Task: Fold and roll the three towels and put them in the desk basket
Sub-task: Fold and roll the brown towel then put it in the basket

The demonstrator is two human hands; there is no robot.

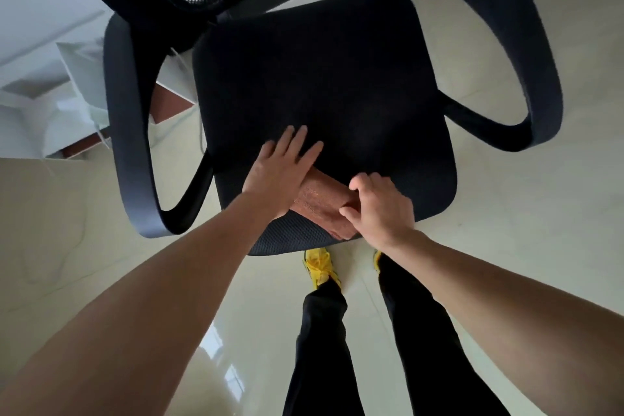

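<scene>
We stretch both bare arms forward and down. Our left hand [282, 172] lies flat, palm down, fingers straight and spread. Our right hand [380, 209] is curled, thumb and fingers pinching one end of the rolled towel [320, 204].

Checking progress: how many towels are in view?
1: a brown towel near the front edge of the chair seat, left hand pressing, right hand pinching. Others may be out of view.

Your black chair seat [320, 78] fills the middle of the frame, standing on the pale glossy floor [506, 230]. One thing lies on it: a folded reddish-brown towel [320, 203], near the seat's lower edge. Your left hand [280, 172] rests flat, fingers straight, partly on the towel, partly on the seat.
</scene>
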